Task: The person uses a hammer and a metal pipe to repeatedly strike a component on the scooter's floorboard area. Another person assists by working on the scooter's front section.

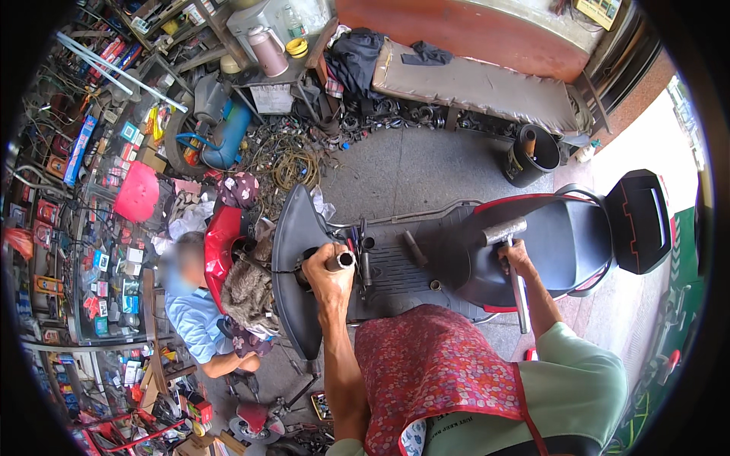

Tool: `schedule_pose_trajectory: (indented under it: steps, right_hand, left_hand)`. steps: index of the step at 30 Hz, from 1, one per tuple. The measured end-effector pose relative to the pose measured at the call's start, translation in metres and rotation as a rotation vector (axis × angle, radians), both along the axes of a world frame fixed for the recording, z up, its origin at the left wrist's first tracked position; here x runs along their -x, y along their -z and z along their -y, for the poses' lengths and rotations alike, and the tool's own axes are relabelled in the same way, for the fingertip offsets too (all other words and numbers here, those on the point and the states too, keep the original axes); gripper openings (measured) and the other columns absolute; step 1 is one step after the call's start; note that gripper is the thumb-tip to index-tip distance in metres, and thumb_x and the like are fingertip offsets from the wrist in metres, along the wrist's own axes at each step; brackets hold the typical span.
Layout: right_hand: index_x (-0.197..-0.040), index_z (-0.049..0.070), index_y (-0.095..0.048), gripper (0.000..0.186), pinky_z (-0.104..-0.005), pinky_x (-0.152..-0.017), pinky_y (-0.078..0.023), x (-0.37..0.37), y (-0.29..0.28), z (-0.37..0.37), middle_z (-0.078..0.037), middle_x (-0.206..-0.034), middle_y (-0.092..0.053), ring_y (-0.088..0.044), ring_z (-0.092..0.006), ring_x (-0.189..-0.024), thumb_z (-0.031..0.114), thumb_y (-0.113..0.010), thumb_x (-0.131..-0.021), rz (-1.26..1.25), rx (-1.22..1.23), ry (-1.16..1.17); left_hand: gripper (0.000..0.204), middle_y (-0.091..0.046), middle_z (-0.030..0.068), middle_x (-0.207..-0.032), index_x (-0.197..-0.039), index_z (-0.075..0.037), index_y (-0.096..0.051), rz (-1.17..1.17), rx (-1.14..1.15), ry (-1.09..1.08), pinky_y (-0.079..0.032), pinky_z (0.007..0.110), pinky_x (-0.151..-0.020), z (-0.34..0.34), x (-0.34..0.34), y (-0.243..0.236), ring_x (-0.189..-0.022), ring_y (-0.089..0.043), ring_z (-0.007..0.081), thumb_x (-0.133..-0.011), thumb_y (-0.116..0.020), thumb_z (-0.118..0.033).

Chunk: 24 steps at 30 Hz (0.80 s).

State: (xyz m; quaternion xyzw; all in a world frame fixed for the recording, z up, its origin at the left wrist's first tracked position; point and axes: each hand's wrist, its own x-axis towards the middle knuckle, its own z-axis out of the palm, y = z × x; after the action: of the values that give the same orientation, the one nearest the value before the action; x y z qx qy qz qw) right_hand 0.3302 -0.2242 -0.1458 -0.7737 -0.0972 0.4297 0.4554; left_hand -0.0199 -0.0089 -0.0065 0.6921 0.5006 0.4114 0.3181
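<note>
My left hand (328, 280) is closed around an upright metal tube (341, 261), its hollow end facing up, beside the dark inner front panel (293, 228) of a red scooter. Over the scooter's black seat (559, 247), my right hand (517, 257) grips a hammer (522, 300) close below its grey metal head. On the footboard (391, 270) lie a short cylindrical piece (415, 248) and a small ring-shaped part (435, 285). Another metal cylinder (366, 268) stands just right of my left hand. What lies beneath the tube is hidden by my fingers.
A person in a light blue shirt (194, 319) sits left of the scooter's front. Beyond the scooter are a black bucket (530, 163), a cushioned bench (479, 83) and a blue tank (226, 137). Shelves of boxed parts fill the left side. A black top box (639, 220) is at the rear.
</note>
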Motion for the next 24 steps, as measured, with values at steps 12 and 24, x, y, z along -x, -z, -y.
schedule_pose_trajectory:
  steps: [12, 24]
  right_hand:
    - [-0.058, 0.0, -0.05, 0.01, -0.0328, -0.027, -0.035, 0.004, -0.002, 0.001, -0.009, -0.046, -0.046, -0.043, -0.0172, -0.031, 0.005, -0.058, -0.062, 0.057, 0.055, -0.006]
    - [-0.072, 0.001, -0.048, 0.014, -0.0282, -0.035, -0.036, 0.137, -0.16, -0.055, -0.004, -0.054, -0.043, -0.041, -0.0128, -0.039, 0.004, -0.06, -0.068, -0.395, -0.12, -0.16]
  left_hand:
    - [0.033, -0.024, 0.0084, -0.055, -0.058, 0.002, -0.034, -0.018, 0.034, -0.004, -0.031, 0.031, -0.045, -0.004, 0.002, 0.031, -0.055, -0.03, 0.0065, -0.075, -0.062, -0.003]
    - [0.015, -0.051, 0.0095, -0.054, -0.067, 0.004, -0.054, -0.098, 0.161, 0.01, -0.041, 0.034, -0.054, -0.01, 0.012, 0.039, -0.056, -0.045, 0.0083, -0.075, -0.062, -0.006]
